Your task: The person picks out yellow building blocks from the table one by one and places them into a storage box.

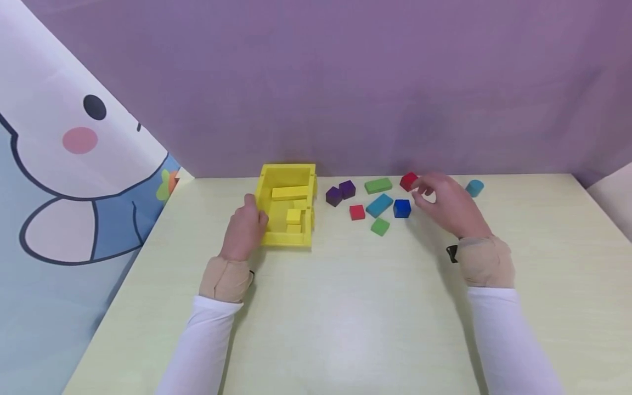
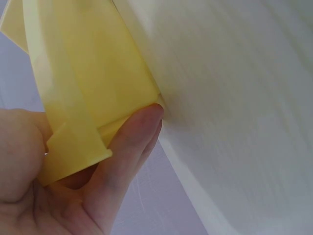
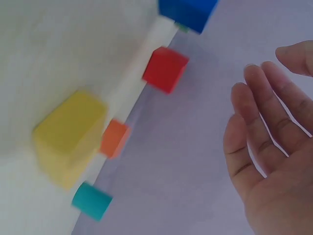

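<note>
At the left, my left hand (image 1: 244, 227) grips the side wall of a yellow toy bin (image 1: 288, 240). In the left wrist view its thumb and fingers (image 2: 139, 129) close around the bin's rim. Inside the bin lie several yellow blocks (image 1: 290, 192). My right hand (image 1: 449, 206) hovers over the table with loosely bent fingers and holds nothing. Nearest its fingertips are a red cube (image 1: 408, 181) and a blue cube (image 1: 402, 208). The right wrist view shows a yellow block (image 3: 68, 134) and an orange block (image 3: 115, 138), both hidden behind the hand in the head view.
Between bin and right hand lie two purple cubes (image 1: 340, 193), a green bar (image 1: 378, 185), a teal bar (image 1: 379, 206), a small red block (image 1: 357, 212) and a green block (image 1: 380, 226). A teal cylinder (image 1: 474, 188) stands right of the hand. A purple backdrop (image 1: 345, 88) borders the table's far edge.
</note>
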`<state>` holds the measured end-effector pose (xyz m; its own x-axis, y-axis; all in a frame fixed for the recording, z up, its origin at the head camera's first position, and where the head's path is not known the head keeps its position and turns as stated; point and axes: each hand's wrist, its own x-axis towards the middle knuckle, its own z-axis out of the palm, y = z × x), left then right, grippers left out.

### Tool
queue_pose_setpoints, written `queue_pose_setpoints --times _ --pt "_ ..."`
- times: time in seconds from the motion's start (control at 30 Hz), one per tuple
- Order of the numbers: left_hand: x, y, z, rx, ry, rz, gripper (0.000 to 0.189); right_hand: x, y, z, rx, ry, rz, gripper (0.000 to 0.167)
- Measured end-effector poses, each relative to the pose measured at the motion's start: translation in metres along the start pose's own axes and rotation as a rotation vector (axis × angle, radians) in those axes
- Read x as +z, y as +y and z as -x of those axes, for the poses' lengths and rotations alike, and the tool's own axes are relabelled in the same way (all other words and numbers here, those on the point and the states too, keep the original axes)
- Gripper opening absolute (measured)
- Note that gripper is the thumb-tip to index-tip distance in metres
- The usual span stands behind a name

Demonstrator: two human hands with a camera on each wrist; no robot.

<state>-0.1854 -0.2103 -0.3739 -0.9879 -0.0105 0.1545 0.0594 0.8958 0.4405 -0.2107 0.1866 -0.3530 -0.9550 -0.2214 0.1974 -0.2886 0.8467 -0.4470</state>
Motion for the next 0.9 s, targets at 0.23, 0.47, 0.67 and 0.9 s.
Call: queue_pose_setpoints --times 0.23,0.47,0.67,0.9 --pt "-0.001 0.001 0.000 0.013 0.013 0.001 0.020 -0.009 0.019 0.013 0.031 -0.111 0.039 0.029" --pt "0.000 -0.001 0.000 -0.005 -0.011 -0.001 0.021 -0.010 0.033 0.018 0.131 -0.306 0.018 0.038" --pt "0.001 -0.001 0.000 -0.006 -0.011 0.001 0.021 -0.012 0.042 0.020 0.190 -0.382 0.029 0.039" --pt "0.000 0.000 0.000 0.003 -0.002 -0.004 0.021 -0.012 0.045 0.019 0.203 -0.381 0.032 0.030"
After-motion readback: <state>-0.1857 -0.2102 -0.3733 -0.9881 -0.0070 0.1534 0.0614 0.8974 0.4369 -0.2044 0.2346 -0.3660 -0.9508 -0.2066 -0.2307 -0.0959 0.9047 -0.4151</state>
